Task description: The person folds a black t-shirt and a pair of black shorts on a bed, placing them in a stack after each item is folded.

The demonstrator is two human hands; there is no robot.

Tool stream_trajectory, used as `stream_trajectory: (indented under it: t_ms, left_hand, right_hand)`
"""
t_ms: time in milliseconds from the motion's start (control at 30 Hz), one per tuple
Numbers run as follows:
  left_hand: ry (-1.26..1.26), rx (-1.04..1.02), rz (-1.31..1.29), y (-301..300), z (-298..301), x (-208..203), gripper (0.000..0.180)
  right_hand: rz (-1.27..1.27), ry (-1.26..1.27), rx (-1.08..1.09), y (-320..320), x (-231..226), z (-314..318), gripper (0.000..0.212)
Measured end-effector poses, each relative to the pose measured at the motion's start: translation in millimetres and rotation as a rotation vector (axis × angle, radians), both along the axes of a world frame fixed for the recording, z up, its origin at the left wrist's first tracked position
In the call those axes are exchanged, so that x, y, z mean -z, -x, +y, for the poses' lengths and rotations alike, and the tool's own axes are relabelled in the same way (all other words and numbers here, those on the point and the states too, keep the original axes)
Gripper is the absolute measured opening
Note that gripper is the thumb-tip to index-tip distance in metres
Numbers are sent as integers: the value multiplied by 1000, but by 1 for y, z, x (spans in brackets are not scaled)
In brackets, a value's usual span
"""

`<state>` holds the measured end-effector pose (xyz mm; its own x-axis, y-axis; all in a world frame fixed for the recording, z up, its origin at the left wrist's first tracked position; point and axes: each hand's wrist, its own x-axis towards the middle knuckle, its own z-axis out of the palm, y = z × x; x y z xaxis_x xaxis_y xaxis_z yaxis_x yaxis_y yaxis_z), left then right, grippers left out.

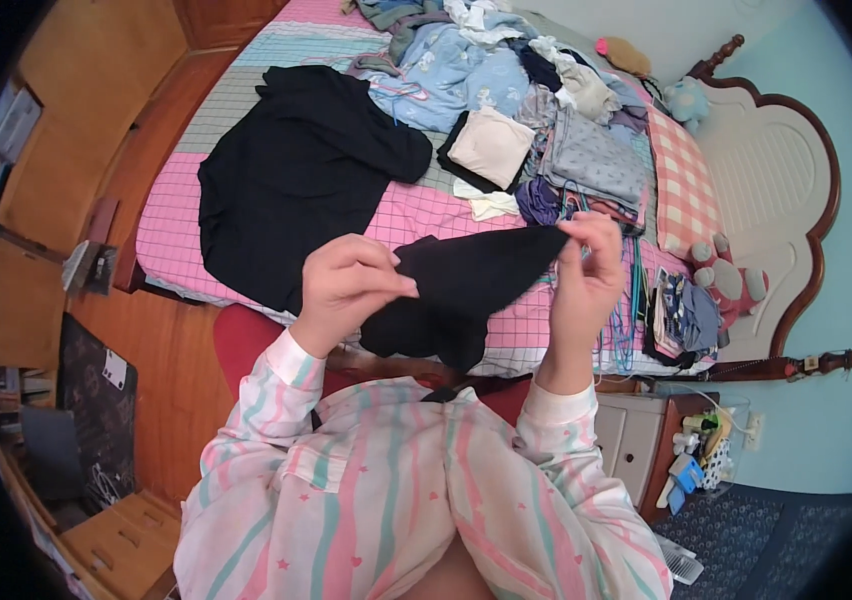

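Note:
Between my two hands, above the near edge of the bed, hangs a black cloth garment; its exact kind is unclear. My left hand pinches it at the left, fingertips pressed together. The upper right corner is gripped by my right hand, thumb against fingers, so the cloth stretches up toward it while the rest droops in folds. A large black long-sleeved top lies spread flat on the bed, to the left and beyond my left hand.
The bed carries a heap of clothes, a folded beige garment on black cloth, and folded grey fabric. Hangers and a clothes stack lie at right, near a plush toy. A nightstand stands at lower right.

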<state>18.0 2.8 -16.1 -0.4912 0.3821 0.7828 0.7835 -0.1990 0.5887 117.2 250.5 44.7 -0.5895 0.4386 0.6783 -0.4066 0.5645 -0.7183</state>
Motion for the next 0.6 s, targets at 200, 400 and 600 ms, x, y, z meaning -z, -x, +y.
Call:
stream_trajectory:
  t_ms: [200,400,600]
  left_hand:
    - [229,25,-244,-3,17,4,29]
    - [511,247,-951,12,38,96,54]
    - [730,512,-924,6,32,61,44]
  right_hand:
    - [108,126,-115,-11,6,28,9]
    - [142,124,-196,-17,5,35,10]
    - [32,259,101,-20,0,52,17]
